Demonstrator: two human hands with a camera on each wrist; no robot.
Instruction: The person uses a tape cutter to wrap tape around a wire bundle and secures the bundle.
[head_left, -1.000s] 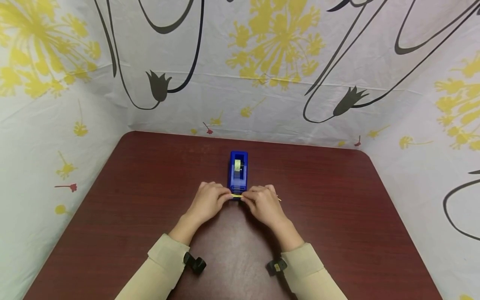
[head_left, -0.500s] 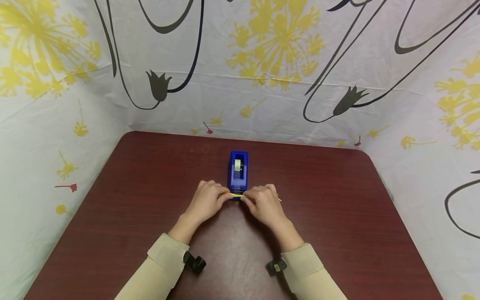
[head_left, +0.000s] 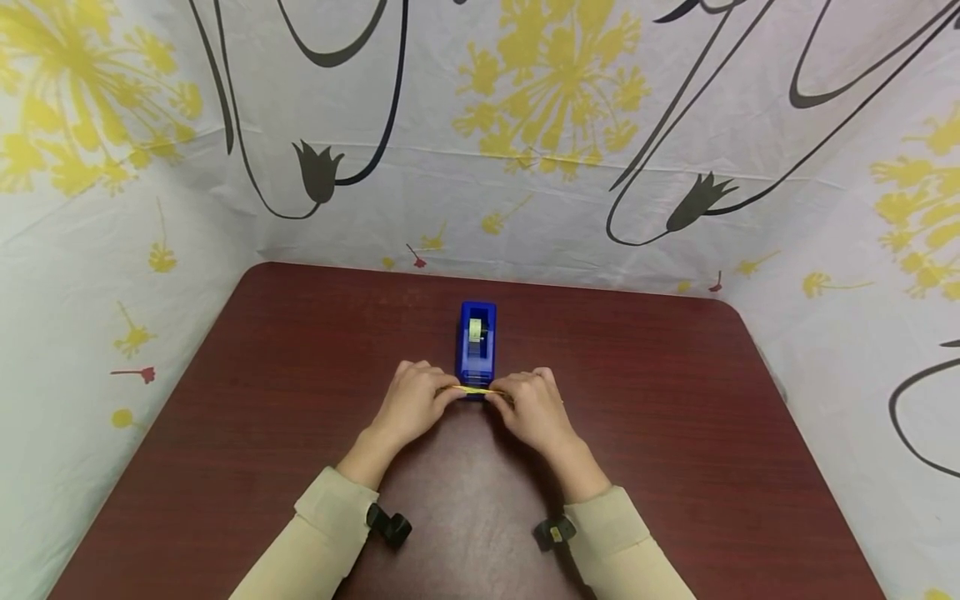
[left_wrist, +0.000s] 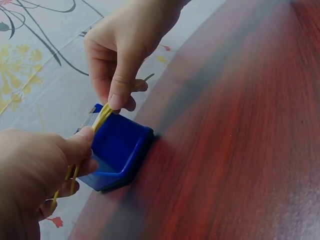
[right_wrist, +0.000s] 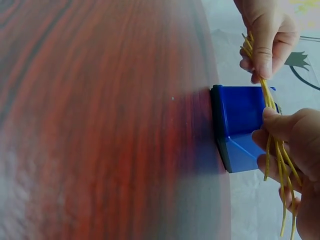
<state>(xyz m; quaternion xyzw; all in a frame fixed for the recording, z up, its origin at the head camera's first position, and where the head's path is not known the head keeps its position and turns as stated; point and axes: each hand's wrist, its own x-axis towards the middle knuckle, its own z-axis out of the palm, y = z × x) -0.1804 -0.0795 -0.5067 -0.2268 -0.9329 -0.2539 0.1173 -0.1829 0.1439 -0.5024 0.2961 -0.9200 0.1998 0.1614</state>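
Note:
A bundle of thin yellow strands (head_left: 476, 390) is stretched between my two hands, just in front of a blue tape dispenser (head_left: 477, 367). My left hand (head_left: 408, 402) pinches the bundle on one side with thumb and fingertips. On the other side, my right hand (head_left: 531, 410) pinches it the same way. The right wrist view shows several loose strand ends (right_wrist: 282, 185) spreading out below the right hand's fingertips. In the left wrist view the strands (left_wrist: 103, 116) pass close by the dispenser (left_wrist: 117, 145); whether they touch it I cannot tell.
Inside the dispenser sits a tape roll (head_left: 475, 331). The dispenser stands on a dark red wood-grain table (head_left: 337, 325). A patterned white cloth (head_left: 420, 200) rises behind the table and along both sides. Each sleeve cuff carries a small black camera (head_left: 390, 527).
My hands have drawn slightly apart, so a little more of the yellow bundle shows between them. The strand end behind my right hand is now mostly hidden. The dispenser has not moved.

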